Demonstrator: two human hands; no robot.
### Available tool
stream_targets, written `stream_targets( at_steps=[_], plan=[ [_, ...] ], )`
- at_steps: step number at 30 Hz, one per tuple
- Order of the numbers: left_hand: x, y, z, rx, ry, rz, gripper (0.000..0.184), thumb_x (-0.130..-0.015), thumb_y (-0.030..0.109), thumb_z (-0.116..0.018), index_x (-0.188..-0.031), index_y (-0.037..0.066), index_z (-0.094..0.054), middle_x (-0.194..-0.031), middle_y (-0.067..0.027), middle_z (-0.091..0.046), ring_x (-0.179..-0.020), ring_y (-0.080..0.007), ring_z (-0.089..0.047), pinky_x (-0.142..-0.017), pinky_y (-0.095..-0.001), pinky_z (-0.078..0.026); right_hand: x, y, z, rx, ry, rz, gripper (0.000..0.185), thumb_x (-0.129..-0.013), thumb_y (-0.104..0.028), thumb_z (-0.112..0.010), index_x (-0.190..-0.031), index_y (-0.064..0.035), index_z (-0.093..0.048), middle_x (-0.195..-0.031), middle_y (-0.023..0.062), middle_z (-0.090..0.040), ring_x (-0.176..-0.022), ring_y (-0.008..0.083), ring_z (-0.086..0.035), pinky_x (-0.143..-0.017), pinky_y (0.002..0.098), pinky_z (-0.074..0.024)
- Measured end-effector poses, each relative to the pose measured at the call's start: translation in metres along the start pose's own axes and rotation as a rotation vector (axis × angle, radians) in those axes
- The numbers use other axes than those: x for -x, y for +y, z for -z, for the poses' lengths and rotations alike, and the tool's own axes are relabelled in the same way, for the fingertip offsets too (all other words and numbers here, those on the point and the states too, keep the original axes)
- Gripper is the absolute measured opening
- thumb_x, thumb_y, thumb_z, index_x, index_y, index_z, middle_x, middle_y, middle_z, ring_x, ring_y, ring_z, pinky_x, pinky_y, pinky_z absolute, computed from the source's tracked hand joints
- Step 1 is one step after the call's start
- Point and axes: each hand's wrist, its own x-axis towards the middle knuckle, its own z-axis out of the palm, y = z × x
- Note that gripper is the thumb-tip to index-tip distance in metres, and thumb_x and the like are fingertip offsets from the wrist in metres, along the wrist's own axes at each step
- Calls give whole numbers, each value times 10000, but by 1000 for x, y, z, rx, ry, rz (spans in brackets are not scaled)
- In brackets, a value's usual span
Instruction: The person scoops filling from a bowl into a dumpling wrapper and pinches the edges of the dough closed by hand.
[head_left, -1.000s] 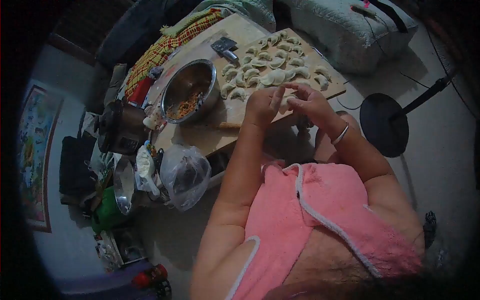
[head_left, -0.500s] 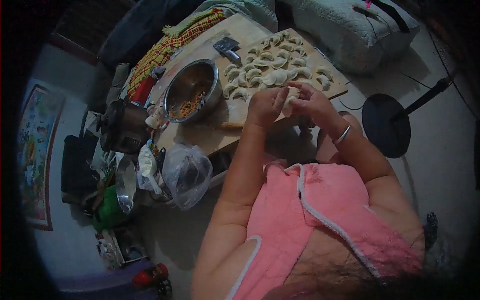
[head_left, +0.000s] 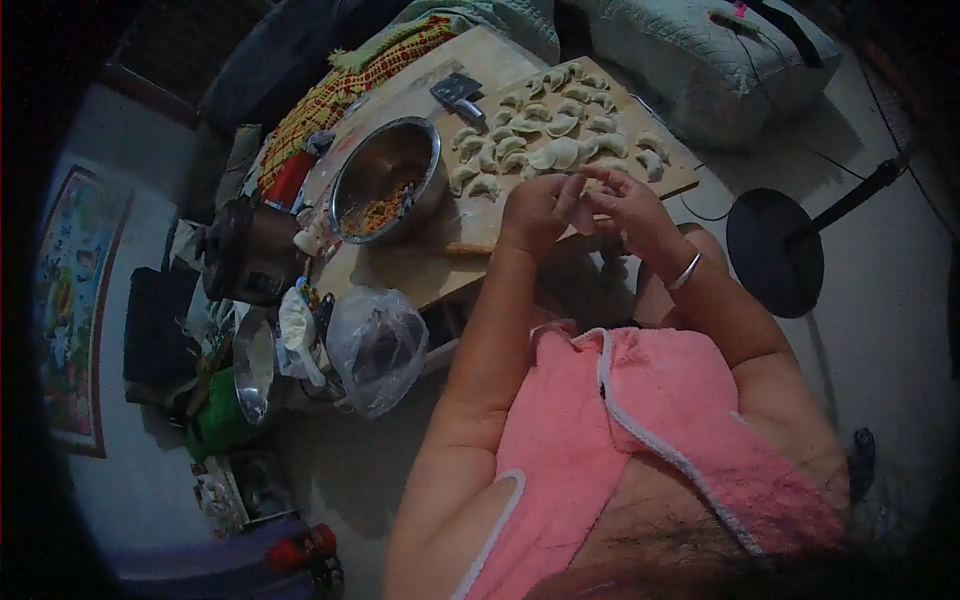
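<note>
In front of my chest, at the near edge of the wooden board [head_left: 465, 222], my left hand [head_left: 538, 212] and my right hand [head_left: 632, 212] meet with fingertips pinched together. Between them is a small pale dumpling [head_left: 581, 216], mostly covered by the fingers. Rows of folded dumplings [head_left: 558, 153] lie on the board just beyond my hands. To the left of my left hand stands a metal bowl [head_left: 437, 180] with orange-brown filling [head_left: 385, 212] at its bottom. A silver bracelet [head_left: 686, 270] circles my right wrist.
A cleaver [head_left: 458, 92] lies at the board's far left. Left of the table are a dark cooker [head_left: 250, 255], a clear plastic bag [head_left: 377, 350], a white scoop [head_left: 297, 330] and a metal basin [head_left: 253, 365]. A round black stand base [head_left: 775, 252] is on the floor at right.
Both hands stay together at the board's near edge, with small finger movements around the dumpling. Less of the dumpling shows now. The whole view has shifted very slightly.
</note>
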Motion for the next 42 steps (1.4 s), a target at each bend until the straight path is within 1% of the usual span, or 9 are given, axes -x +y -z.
stream_targets(
  at_steps=[8, 12, 19, 22, 28, 30, 33, 37, 42],
  plan=[
    [0, -4, -7, -128, 102, -166, 284, -893, 242, -529, -732, 21, -607, -640, -149, -569, -603, -300, -563, -568, -368, -437, -1, 6, 2, -99, -54, -66, 418, -853, -181, -615, -1219, -32, -479, -1059, 50, -574, -929, 119, -576, -738, 253, -484],
    [1, 0, 0, -102, 36, -32, 355, -907, 317, -478, -732, 49, -631, -699, -161, -600, -663, -347, -577, -603, -411, -453, 1, 3, 1, 61, -43, -56, 354, -847, -176, -621, -1153, -17, -540, -1024, 44, -592, -905, 104, -572, -728, 231, -467],
    [0, 2, -2, -105, -5, -63, 330, -899, 291, -496, -727, 46, -634, -710, -166, -608, -664, -342, -587, -605, -400, -462, -1, 6, -2, 186, -104, 147, 294, -843, -169, -624, -1086, -8, -592, -970, 25, -612, -844, 76, -559, -730, 222, -459],
    [0, -3, -5, -37, 16, -118, 306, -905, 242, -507, -731, 7, -599, -670, -154, -600, -599, -273, -587, -582, -350, -452, 5, -1, -6, 195, -74, 155, 328, -850, -155, -613, -1138, -7, -563, -984, 26, -607, -847, 78, -559, -726, 219, -458],
    [-3, 2, 5, 22, -74, 55, 270, -910, 232, -508, -839, 12, -649, -666, -133, -608, -599, -185, -588, -581, -309, -455, 7, -12, -7, 314, -56, 85, 408, -843, -110, -609, -1224, -11, -501, -977, 30, -596, -862, 80, -558, -746, 221, -461],
    [-4, 0, -1, 77, -71, -64, 262, -912, 232, -509, -913, 11, -651, -692, -122, -633, -599, -154, -578, -592, -296, -462, 5, -10, -2, 335, -62, 98, 420, -838, -98, -611, -1232, -11, -494, -966, 30, -593, -863, 81, -559, -752, 224, -463],
    [-5, -1, -2, 40, -107, -59, 275, -915, 243, -508, -918, 5, -646, -704, -113, -642, -615, -122, -559, -601, -292, -462, -1, -2, 6, 371, -117, 143, 433, -836, -87, -609, -1243, -12, -483, -961, 31, -587, -875, 86, -559, -766, 224, -461],
    [-4, -7, -3, 62, -106, -54, 285, -915, 252, -506, -915, 4, -647, -701, -112, -638, -642, -105, -558, -611, -289, -460, 0, -2, 7, 288, -139, 123, 443, -833, -74, -607, -1252, -10, -477, -971, 28, -584, -888, 86, -555, -774, 226, -458],
    [-10, -11, 8, 26, -189, 180, 236, -899, 202, -536, -924, -2, -652, -730, -115, -650, -676, -108, -571, -637, -273, -464, 0, -4, 9, 243, -156, 30, 455, -825, -63, -613, -1256, -11, -474, -977, 33, -589, -892, 87, -557, -787, 233, -457]
  ],
)
